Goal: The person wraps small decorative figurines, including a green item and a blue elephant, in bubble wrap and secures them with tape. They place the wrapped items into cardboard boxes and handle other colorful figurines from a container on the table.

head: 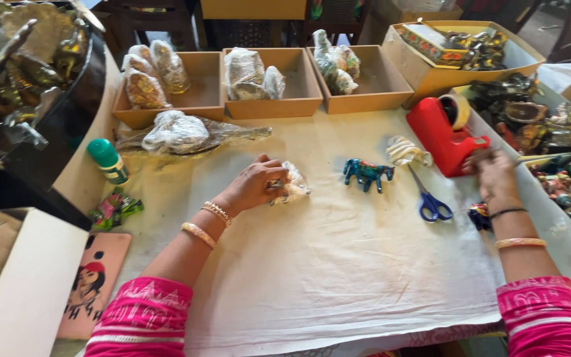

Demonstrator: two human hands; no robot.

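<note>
here, from my far seat, i read the table (pixel 338 264) left to right, all of it under a white sheet. at the far left a dark tray (pixel 67 112) carries gold ornaments. just below it stands a green-capped bottle (pixel 108 160), then a small green and pink figure (pixel 114 208), and nearer me a pink card (pixel 94 284) with a drawn face. along the back i count 3 open cardboard boxes; the left box (pixel 203 99) holds wrapped pieces, as do the other 2. in front of that box lies a large wrapped bundle (pixel 186 134) in clear film.

the left hand (pixel 254 185) is curled shut around a small wrapped item (pixel 292 187), pressing it on the sheet near the table's middle; bangles sit on that wrist. just right of it, apart from the hand, stands a blue toy horse (pixel 368 173). next comes a pale tape scrap (pixel 406 151), and below it scissors (pixel 429 198) with blue handles, lying flat and untouched.

further right is a red tape dispenser (pixel 445 135). the right hand (pixel 495 177) rests at its base, blurred; i cannot tell whether its fingers grip anything. a small dark figure (pixel 478 215) lies just beside that wrist. at the far right a heap of painted figures (pixel 563 152) fills the edge, with a big carton (pixel 460 53) behind.
</note>
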